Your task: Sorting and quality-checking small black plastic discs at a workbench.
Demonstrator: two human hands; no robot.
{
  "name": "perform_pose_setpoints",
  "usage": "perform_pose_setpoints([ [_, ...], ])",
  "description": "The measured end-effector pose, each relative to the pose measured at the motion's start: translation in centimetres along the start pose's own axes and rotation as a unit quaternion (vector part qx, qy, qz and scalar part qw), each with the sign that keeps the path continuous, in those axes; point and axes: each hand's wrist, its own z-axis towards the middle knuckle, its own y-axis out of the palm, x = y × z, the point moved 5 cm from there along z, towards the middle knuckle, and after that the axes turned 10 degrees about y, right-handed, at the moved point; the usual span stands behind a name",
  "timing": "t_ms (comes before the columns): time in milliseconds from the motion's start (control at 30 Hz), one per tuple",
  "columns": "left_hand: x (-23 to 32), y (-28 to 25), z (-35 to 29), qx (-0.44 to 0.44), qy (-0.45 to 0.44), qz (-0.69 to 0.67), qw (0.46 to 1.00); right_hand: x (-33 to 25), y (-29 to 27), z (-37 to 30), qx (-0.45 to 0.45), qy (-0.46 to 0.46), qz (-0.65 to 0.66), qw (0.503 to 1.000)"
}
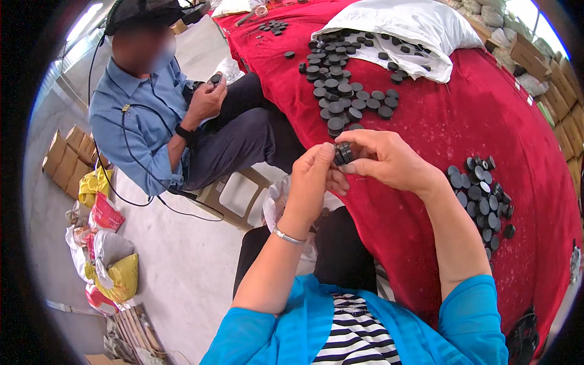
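Both my hands meet over the near edge of the red-covered table, around a few black round discs point(343, 153) pressed together face to face. My left hand point(314, 176) has its thumb and fingers closed against the left side of the discs. From the right, my right hand point(386, 159) pinches the same discs between thumb and fingers. Just beyond them lies a loose spread of similar black discs point(336, 123), which spill from a white sack point(401, 27). To my right sits another pile of black discs point(483, 207), one showing a pale face.
A seated co-worker in a blue shirt point(137, 109) at my left holds a black disc. Nearby stand a beige stool point(234, 198), cardboard boxes point(67, 161) and yellow, red and white bags point(118, 277). More boxes point(563, 91) line the right. Red cloth point(420, 243) covers the table.
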Motion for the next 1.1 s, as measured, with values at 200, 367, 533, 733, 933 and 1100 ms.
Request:
perform_pose_setpoints([
  [200,-1.3,-0.6,-0.2,0.077,-0.058,-0.057,0.994,1.4,-0.8,0.0,0.005,0.154,-0.133,0.979],
  [367,-1.7,-1.4,-0.2,0.11,-0.057,-0.056,0.991,2.7,-0.6,0.0,0.05,0.116,-0.333,0.935],
  [533,-1.4,-1.1,-0.3,0.096,-0.086,-0.124,0.984,2.9,-0.7,-0.3,0.067,0.117,-0.359,0.924],
  [733,-1.1,-0.7,-0.6,0.075,-0.08,-0.068,0.992,-0.2,0.3,0.1,0.087,-0.009,-0.126,0.988],
  [933,0.5,0.9,-0.8,0.038,-0.061,-0.077,0.994,-0.4,0.5,0.0,0.054,-0.038,-0.083,0.994],
  [1100,0.5,0.4,-0.6,0.009,-0.013,-0.018,1.0,-0.9,0.6,-0.1,0.077,-0.069,-0.069,0.992],
])
